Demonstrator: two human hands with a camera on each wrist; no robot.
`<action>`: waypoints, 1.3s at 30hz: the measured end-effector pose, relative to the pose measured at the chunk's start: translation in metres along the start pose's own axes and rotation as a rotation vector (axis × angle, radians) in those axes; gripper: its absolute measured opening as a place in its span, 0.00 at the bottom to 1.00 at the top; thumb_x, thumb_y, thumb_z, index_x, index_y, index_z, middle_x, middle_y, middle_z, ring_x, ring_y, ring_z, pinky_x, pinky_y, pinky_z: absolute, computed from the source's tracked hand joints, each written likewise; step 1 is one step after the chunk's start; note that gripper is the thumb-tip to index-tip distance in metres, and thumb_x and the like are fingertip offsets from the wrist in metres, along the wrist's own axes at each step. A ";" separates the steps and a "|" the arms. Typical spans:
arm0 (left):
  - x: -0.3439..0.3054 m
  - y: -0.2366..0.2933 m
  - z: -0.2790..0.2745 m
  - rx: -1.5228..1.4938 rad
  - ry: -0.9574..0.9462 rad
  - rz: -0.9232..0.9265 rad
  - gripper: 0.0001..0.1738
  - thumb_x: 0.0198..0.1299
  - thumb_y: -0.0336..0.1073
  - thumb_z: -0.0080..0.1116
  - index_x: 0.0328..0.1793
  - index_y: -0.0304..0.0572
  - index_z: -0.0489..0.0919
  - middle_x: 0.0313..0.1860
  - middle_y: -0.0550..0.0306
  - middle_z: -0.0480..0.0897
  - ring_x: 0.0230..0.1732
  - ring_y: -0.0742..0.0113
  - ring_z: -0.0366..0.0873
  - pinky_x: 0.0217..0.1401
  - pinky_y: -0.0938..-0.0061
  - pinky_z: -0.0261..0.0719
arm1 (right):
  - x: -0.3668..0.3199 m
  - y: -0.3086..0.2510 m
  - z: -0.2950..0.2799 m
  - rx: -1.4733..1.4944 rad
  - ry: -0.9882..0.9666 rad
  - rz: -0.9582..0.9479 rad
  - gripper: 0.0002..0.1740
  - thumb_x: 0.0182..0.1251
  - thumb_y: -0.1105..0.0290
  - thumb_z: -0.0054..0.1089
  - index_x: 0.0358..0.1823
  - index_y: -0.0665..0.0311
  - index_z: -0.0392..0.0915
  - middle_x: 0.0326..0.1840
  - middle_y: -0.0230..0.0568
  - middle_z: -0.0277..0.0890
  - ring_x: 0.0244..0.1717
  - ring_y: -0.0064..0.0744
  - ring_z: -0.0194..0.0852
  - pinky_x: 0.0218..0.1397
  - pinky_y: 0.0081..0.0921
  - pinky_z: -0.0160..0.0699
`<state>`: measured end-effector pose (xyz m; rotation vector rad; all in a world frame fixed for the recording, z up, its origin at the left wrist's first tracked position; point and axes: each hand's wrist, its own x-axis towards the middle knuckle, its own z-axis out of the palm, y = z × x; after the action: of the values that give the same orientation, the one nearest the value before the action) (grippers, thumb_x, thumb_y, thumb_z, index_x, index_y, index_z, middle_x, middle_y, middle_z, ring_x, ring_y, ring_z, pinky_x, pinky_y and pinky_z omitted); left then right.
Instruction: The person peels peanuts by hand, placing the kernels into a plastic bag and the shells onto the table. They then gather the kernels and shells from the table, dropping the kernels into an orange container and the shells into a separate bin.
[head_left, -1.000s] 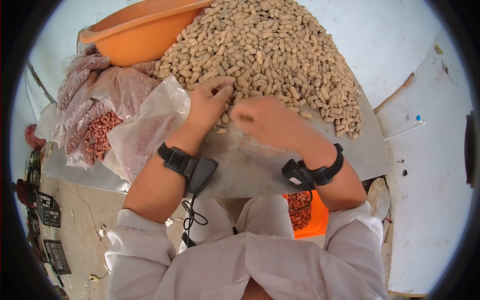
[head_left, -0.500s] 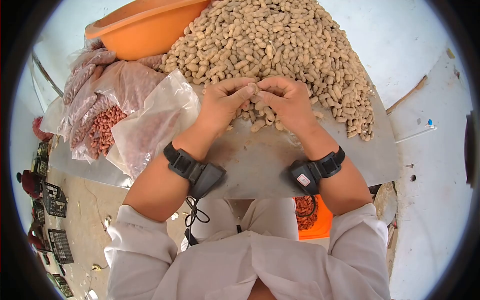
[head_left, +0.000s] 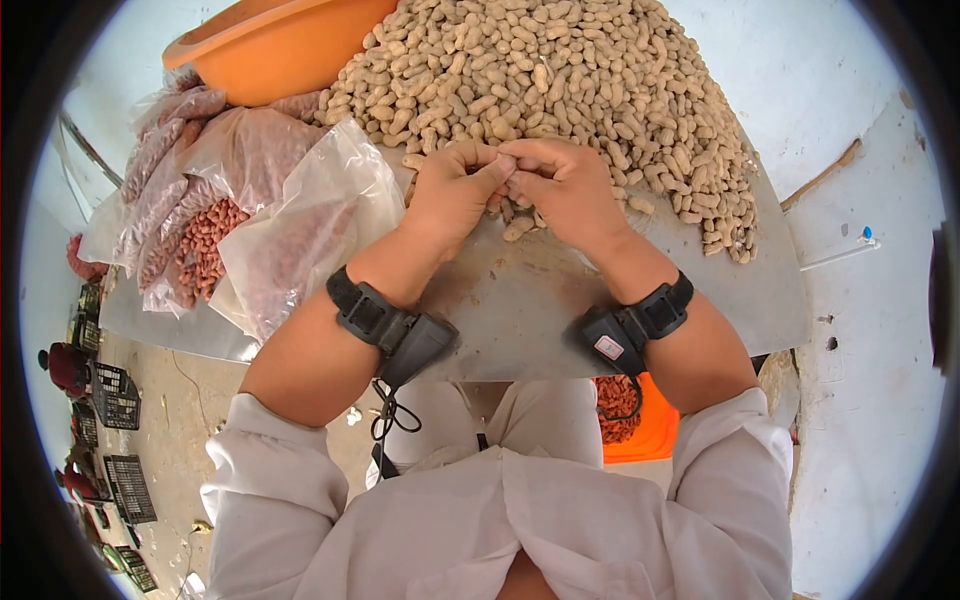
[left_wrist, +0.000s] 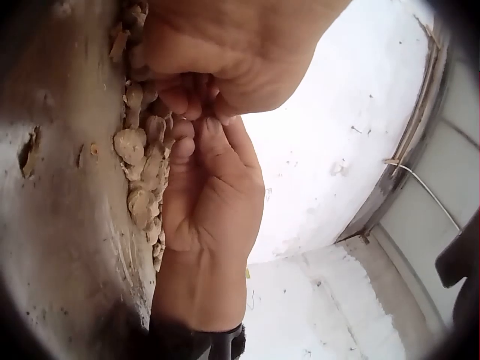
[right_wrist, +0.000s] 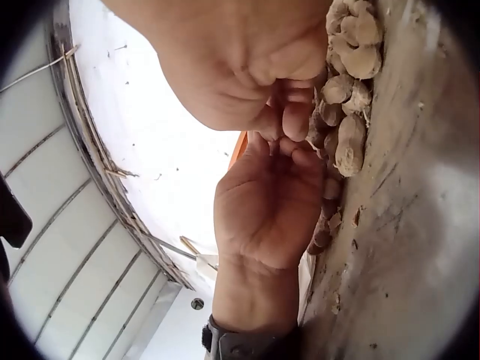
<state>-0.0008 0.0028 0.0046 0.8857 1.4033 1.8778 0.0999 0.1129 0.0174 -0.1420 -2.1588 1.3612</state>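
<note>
My left hand [head_left: 452, 198] and right hand [head_left: 575, 190] meet fingertip to fingertip at the near edge of a heap of unshelled peanuts [head_left: 560, 80]. Thumbs and forefingers pinch a peanut between them, mostly hidden behind the fingers. In the left wrist view, the right hand [left_wrist: 214, 187] has its thumb raised against the left hand's curled fingers. From the right wrist, the left hand [right_wrist: 266, 210] shows palm side, fingers bent toward the meeting point. A few loose peanuts [right_wrist: 350, 146] lie on the metal tabletop just beside the hands.
Clear plastic bags [head_left: 255, 150] of red peanut kernels [head_left: 208, 235] lie at the left, below an orange basin [head_left: 290, 55]. An orange container [head_left: 655, 420] with reddish contents sits under the table's front edge [head_left: 520, 365]. A white wall [head_left: 860, 330] stands at the right.
One second ago my hands were apart, the right one blurred beside the pile. By half a second ago they had met at a peanut; they remain together, fingers slightly shifted.
</note>
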 end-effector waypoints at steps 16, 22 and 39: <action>0.006 -0.006 -0.009 -0.184 -0.060 -0.130 0.09 0.63 0.33 0.52 0.39 0.34 0.78 0.30 0.58 0.79 0.28 0.75 0.72 0.34 0.83 0.72 | 0.000 0.000 -0.002 0.492 0.026 0.257 0.10 0.57 0.80 0.59 0.40 0.76 0.77 0.30 0.44 0.78 0.25 0.25 0.76 0.28 0.16 0.75; 0.008 -0.005 -0.008 -0.243 -0.055 -0.056 0.11 0.65 0.34 0.51 0.43 0.33 0.78 0.33 0.58 0.80 0.31 0.76 0.74 0.36 0.85 0.73 | 0.000 0.009 0.003 0.826 0.141 0.331 0.17 0.60 0.79 0.56 0.51 0.77 0.71 0.38 0.46 0.76 0.32 0.28 0.76 0.34 0.18 0.77; -0.003 0.015 -0.001 0.383 -0.008 0.421 0.09 0.51 0.26 0.62 0.39 0.35 0.80 0.37 0.59 0.79 0.29 0.75 0.74 0.33 0.81 0.74 | 0.006 0.011 -0.003 1.159 0.130 0.598 0.08 0.62 0.76 0.46 0.41 0.70 0.72 0.28 0.33 0.67 0.24 0.24 0.62 0.23 0.19 0.64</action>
<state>-0.0011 -0.0041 0.0180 1.4698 1.7063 1.9203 0.0937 0.1230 0.0113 -0.4053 -0.9516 2.6134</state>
